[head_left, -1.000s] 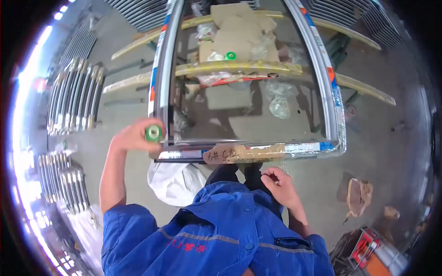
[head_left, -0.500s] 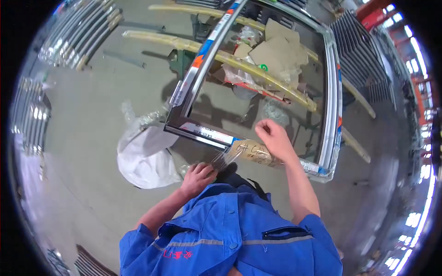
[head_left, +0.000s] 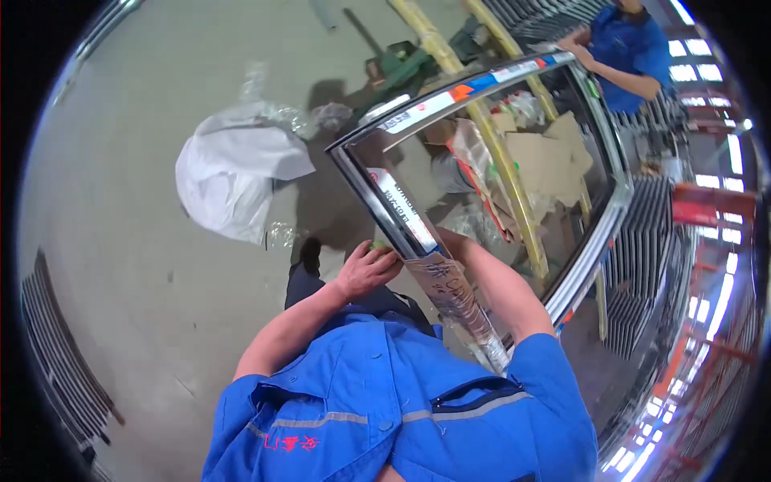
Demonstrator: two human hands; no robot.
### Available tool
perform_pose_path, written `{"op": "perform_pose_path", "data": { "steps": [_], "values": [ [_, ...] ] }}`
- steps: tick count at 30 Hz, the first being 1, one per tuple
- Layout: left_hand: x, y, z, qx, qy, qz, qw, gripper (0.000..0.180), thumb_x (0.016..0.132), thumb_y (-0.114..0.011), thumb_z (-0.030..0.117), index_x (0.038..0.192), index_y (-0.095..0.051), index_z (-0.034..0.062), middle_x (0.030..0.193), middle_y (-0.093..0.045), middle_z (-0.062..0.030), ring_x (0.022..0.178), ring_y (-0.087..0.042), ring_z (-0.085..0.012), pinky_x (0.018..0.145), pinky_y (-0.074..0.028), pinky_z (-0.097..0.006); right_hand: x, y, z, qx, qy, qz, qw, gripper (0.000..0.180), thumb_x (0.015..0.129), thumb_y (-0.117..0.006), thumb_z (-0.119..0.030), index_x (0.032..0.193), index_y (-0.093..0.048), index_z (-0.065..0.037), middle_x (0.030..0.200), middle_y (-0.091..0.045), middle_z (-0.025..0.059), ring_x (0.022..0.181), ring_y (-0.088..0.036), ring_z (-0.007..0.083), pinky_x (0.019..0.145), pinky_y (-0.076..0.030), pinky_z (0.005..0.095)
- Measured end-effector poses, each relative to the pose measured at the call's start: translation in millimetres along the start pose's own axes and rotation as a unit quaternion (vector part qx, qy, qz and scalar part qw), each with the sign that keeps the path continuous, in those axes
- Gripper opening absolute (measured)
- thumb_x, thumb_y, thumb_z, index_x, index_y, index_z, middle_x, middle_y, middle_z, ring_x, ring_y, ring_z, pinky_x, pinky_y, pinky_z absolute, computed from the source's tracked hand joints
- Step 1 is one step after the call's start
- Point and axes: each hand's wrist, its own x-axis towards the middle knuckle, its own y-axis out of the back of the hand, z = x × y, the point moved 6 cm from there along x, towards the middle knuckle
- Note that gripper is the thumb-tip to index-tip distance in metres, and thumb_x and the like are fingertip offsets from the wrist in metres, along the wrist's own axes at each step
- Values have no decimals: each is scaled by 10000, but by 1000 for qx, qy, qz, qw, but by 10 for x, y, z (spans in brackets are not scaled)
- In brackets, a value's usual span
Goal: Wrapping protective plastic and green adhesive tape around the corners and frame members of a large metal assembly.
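My left hand (head_left: 368, 269) is closed at the outer side of the frame's near corner rail. A small yellow-green thing (head_left: 378, 246) shows between its fingers, mostly hidden. My right hand (head_left: 454, 243) reaches inside the frame against the same rail; its fingers are out of sight behind the rail. The large dark and silver metal frame (head_left: 369, 195) is tilted before me, with blue, orange and white strips stuck along it. Brown cardboard (head_left: 446, 285) with handwriting wraps the rail near my hands, under clear shiny film (head_left: 479, 328).
A co-worker (head_left: 622, 56) in blue holds the frame's far corner. Yellow-wrapped bars (head_left: 502, 153) run beneath it, beside cardboard sheets (head_left: 546, 165). White sheeting (head_left: 233, 173) lies on the floor at left. Stacked metal profiles (head_left: 638, 265) stand to the right.
My view has turned, so the frame appears rotated. My left hand has come up to the rail, and my right hand has gone from above the cardboard to inside the frame. A co-worker is now visible.
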Motion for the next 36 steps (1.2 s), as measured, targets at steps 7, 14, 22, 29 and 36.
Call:
{"op": "perform_pose_path", "data": {
  "steps": [7,14,22,29,36],
  "values": [
    [-217,-307,298,52,89,-34,994,368,802,-611,225,1142,-625,85,1227,-570,-105,1209,-524,-285,1079,-390,-471,321,-271,8,200,-20,-80,976,364,967,-577,-338,1141,-667,-32,1085,-685,87,929,-631,145,822,-512,319],
    [-205,-426,378,11,189,-63,980,394,828,-586,185,1185,-587,17,1300,-542,-166,1217,-538,-306,948,-485,-412,477,-328,-143,413,-72,-79,905,371,965,-584,-338,1148,-656,-24,1057,-687,96,924,-631,141,830,-512,308],
    [-571,-832,209,-46,279,-230,931,400,846,-520,123,1233,-552,27,1292,-527,-149,1161,-560,-301,798,-554,-330,330,-462,-783,359,45,-115,925,401,960,-589,-362,1200,-624,-43,1028,-683,89,908,-645,153,814,-536,323],
    [-267,-442,441,-84,278,-140,947,531,881,-580,227,1363,-447,51,1383,-494,-182,1218,-546,-359,922,-529,-429,-14,-512,-826,386,37,-66,919,393,969,-571,-368,1198,-622,-53,1024,-681,91,875,-655,172,782,-551,342],
    [-291,-153,177,-204,411,-79,885,405,878,-603,174,1269,-553,82,1252,-567,-164,1097,-611,-340,910,-526,-403,617,125,413,561,-28,9,827,340,945,-608,-369,1131,-640,-85,896,-674,89,719,-639,193,621,-535,337]
  ]
}}
